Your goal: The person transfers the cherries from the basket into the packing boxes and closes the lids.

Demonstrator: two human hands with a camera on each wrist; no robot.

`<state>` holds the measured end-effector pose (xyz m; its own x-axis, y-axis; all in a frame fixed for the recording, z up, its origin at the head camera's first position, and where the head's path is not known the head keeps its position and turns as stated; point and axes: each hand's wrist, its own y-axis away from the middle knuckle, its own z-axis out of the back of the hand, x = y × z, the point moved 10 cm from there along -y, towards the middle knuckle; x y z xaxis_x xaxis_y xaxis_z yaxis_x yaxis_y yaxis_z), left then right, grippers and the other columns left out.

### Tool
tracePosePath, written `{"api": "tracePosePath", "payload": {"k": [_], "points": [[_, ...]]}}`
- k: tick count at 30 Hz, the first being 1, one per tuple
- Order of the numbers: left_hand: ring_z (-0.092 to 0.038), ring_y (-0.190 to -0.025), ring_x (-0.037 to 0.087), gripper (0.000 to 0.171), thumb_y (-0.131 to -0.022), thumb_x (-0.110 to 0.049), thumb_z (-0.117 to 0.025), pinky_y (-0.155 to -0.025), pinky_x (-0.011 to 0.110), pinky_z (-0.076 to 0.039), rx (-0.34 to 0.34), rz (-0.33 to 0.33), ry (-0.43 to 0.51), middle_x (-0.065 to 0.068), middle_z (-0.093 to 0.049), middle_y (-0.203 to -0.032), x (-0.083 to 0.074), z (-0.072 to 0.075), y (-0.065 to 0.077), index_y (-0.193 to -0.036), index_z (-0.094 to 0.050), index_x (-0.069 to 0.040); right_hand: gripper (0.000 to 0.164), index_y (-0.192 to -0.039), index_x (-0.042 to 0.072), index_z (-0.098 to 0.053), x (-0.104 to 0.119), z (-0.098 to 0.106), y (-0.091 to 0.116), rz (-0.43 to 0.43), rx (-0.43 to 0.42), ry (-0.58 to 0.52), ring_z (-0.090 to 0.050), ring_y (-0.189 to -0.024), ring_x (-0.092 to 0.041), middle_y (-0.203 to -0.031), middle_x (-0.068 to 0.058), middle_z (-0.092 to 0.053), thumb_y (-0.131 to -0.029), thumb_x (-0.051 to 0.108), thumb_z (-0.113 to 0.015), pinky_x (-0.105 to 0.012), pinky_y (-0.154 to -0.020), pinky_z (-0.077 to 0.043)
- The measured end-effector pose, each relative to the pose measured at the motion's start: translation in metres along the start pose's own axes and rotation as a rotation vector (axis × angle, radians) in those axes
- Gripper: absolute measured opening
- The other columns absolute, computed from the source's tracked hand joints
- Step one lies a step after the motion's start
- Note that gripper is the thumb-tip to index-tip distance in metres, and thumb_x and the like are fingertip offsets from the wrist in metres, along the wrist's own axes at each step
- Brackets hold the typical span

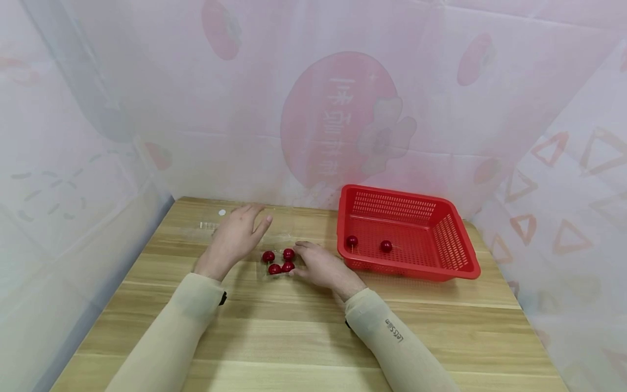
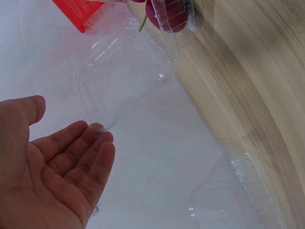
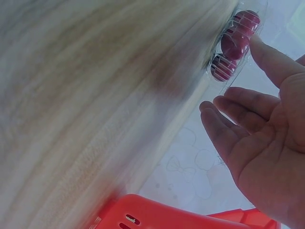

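A small clear plastic box [image 3: 226, 86] stands on the table with several dark red cherries [image 1: 274, 269] in it. Its clear lid [image 2: 125, 88] stands raised in the left wrist view. At the lid's far edge are the fingertips of my left hand [image 1: 234, 235], palm turned toward the box, fingers nearly straight and thumb apart. My right hand [image 1: 323, 267] is at the box's right side, thumb tip against the front corner and the other fingers stretched loosely by the back corner. A green stem [image 2: 143, 23] hangs from one cherry.
Right of the box, a red plastic basket [image 1: 392, 204] holds two cherries [image 1: 386, 246] on its slotted floor. Another clear plastic container [image 2: 233, 195] lies at the table's back left, near a white round spot [image 1: 222, 213]. A printed curtain [image 1: 235, 158] closes off the back.
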<state>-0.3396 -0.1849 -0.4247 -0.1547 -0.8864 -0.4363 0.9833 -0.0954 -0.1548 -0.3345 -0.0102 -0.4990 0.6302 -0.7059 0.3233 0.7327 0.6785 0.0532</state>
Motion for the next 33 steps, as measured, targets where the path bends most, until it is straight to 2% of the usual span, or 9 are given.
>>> {"api": "tracePosePath", "payload": {"k": [4, 9, 12, 16, 19, 22, 27, 33], "points": [[-0.057, -0.163, 0.051, 0.066, -0.127, -0.051, -0.046, -0.136, 0.072, -0.049, -0.004, 0.001, -0.008, 0.026, -0.06, -0.175, -0.002, 0.003, 0.005, -0.168, -0.058, 0.0, 0.068, -0.164, -0.001, -0.065, -0.001, -0.001, 0.0, 0.001, -0.004, 0.003, -0.061, -0.165, -0.036, -0.176, -0.021, -0.062, -0.111, 0.036, -0.085, -0.047, -0.141, -0.05], [-0.074, -0.143, 0.047, 0.062, -0.127, -0.052, -0.047, -0.12, 0.069, -0.062, -0.005, -0.026, -0.022, 0.022, -0.073, -0.158, -0.006, 0.002, 0.01, -0.157, -0.069, -0.003, 0.068, -0.165, 0.0, -0.064, -0.002, -0.001, 0.0, -0.004, 0.003, -0.005, -0.06, -0.165, -0.036, -0.176, -0.02, -0.061, -0.111, 0.036, -0.084, -0.047, -0.141, -0.05], [-0.078, -0.133, 0.044, 0.06, -0.127, -0.053, -0.047, -0.113, 0.066, -0.066, 0.013, -0.048, -0.027, 0.019, -0.078, -0.149, -0.01, -0.003, 0.014, -0.151, -0.072, -0.005, 0.068, -0.166, 0.001, -0.063, -0.003, -0.001, 0.001, -0.011, 0.005, -0.015, -0.06, -0.166, -0.036, -0.176, -0.02, -0.061, -0.112, 0.037, -0.084, -0.048, -0.141, -0.05], [-0.08, -0.127, 0.04, 0.057, -0.126, -0.052, -0.049, -0.108, 0.062, -0.07, 0.033, -0.072, -0.055, 0.017, -0.08, -0.143, -0.017, -0.009, 0.019, -0.146, -0.075, -0.005, 0.066, -0.164, 0.0, -0.065, -0.004, 0.002, 0.002, -0.009, -0.008, -0.028, -0.063, -0.163, -0.036, -0.172, -0.02, -0.065, -0.111, 0.036, -0.085, -0.049, -0.139, -0.051], [-0.081, -0.127, 0.039, 0.055, -0.126, -0.049, -0.052, -0.108, 0.061, -0.07, 0.035, -0.098, -0.08, 0.017, -0.081, -0.141, -0.024, -0.013, 0.024, -0.142, -0.077, -0.004, 0.055, -0.153, 0.001, -0.071, -0.003, 0.005, 0.004, 0.013, -0.028, -0.043, -0.073, -0.146, -0.033, -0.157, -0.018, -0.074, -0.11, 0.032, -0.086, -0.048, -0.13, -0.06], [-0.081, -0.128, 0.04, 0.051, -0.125, -0.045, -0.056, -0.111, 0.061, -0.069, 0.04, -0.131, -0.085, 0.018, -0.082, -0.139, -0.03, -0.019, 0.027, -0.139, -0.078, -0.001, 0.05, -0.149, 0.002, -0.073, -0.005, 0.005, 0.006, 0.022, -0.034, -0.047, -0.075, -0.139, -0.03, -0.151, -0.016, -0.077, -0.11, 0.03, -0.087, -0.048, -0.125, -0.063], [-0.08, -0.127, 0.039, 0.046, -0.122, -0.042, -0.064, -0.11, 0.06, -0.07, 0.059, -0.164, -0.116, 0.017, -0.083, -0.134, -0.037, -0.029, 0.034, -0.137, -0.079, -0.001, 0.06, -0.159, -0.001, -0.068, -0.01, 0.003, 0.009, 0.004, -0.023, -0.034, -0.069, -0.156, -0.035, -0.164, -0.019, -0.071, -0.112, 0.033, -0.084, -0.049, -0.136, -0.056], [-0.08, -0.119, 0.036, 0.044, -0.12, -0.042, -0.067, -0.104, 0.059, -0.071, 0.083, -0.186, -0.168, 0.014, -0.084, -0.126, -0.04, -0.041, 0.042, -0.132, -0.08, -0.002, 0.063, -0.16, -0.002, -0.067, -0.013, 0.003, 0.011, 0.003, -0.025, -0.039, -0.069, -0.155, -0.037, -0.164, -0.022, -0.071, -0.112, 0.035, -0.084, -0.049, -0.135, -0.056]]}}
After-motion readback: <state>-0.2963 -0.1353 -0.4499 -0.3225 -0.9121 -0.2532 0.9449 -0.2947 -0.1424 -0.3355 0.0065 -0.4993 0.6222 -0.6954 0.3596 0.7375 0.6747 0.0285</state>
